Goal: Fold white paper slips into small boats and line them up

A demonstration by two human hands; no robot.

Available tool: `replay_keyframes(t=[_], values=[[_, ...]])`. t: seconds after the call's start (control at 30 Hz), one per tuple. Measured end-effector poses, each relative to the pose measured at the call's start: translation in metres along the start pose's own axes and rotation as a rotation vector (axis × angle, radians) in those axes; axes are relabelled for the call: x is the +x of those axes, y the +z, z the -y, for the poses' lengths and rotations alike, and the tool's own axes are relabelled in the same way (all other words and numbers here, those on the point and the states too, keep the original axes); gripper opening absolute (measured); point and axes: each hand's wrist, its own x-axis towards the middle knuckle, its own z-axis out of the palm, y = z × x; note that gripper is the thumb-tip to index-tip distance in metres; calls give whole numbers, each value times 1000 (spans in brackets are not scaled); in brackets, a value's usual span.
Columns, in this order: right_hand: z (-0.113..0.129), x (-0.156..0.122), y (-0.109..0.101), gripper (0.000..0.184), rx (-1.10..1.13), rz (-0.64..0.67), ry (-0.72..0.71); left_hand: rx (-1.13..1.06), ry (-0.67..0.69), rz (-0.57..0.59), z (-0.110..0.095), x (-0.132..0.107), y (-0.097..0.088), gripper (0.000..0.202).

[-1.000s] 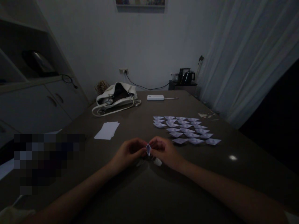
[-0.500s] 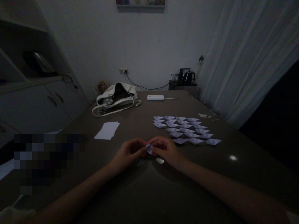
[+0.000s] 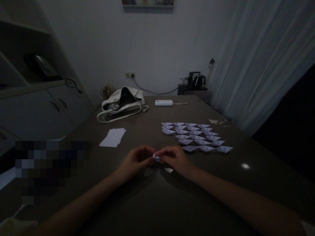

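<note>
A small folded piece of white paper is pinched between both hands, just above the table. My left hand grips its left side with thumb and fingers. On the other side, my right hand holds it, with fingertips over its top. Fingers hide much of the folded paper. Rows of folded paper boats stand on the table to the right, beyond my right hand. Several flat white sheets lie in a loose stack to the left.
The dark table carries a white open handbag at the back left and a white power bank with a short cable at the back. Paper scraps lie near the right edge. Dark kettles stand beyond on a small cabinet.
The fingertips of my right hand have moved over the top of the folded paper, which shows less of its open face and looks flatter. Both forearms have stayed in place.
</note>
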Motion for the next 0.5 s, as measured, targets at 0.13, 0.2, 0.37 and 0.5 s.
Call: replay_keyframes(t=[0.13,0.2,0.37,0.5], values=[[4,-2,1,11,-71,-7,10,-27,-5,3,2,1,-1,29],[8,-4,2,14,-117,-6,-9,-22,-18,-15,0,1,-1,27],[18,-11,5,18,-214,64,-103,22,-35,-47,-1,2,0,24],[18,-12,6,9,-278,84,-138,-3,-50,-53,2,3,-1,29]])
